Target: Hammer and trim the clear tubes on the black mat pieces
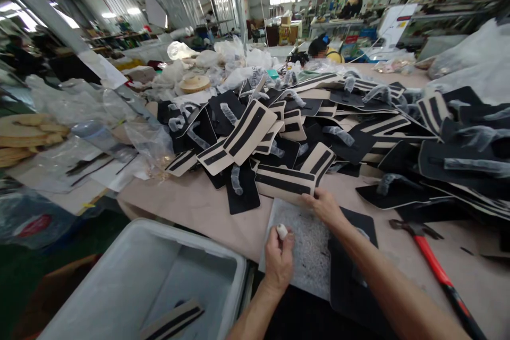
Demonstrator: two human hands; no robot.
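My right hand (324, 206) reaches across the table, thumb and fingers closed on the near right corner of a beige panel with black stripes (285, 180). That panel lies at the front edge of a heap of similar panels. My left hand (279, 257) is closed in a fist above a speckled grey slab (306, 244). A small white rounded piece (281, 231) shows at the top of the fist; whether it is held or wrapped on a finger, I cannot tell. Partly under my right forearm lie black panels (345, 281).
A hammer (434, 260) with a red and black handle lies at right. A pale plastic bin (139, 255) stands at front left, a striped piece (175, 321) inside it. Heaped black panels (243, 191) have plastic-wrapped straps. Behind are plastic bags (223, 58) and a person (334, 56).
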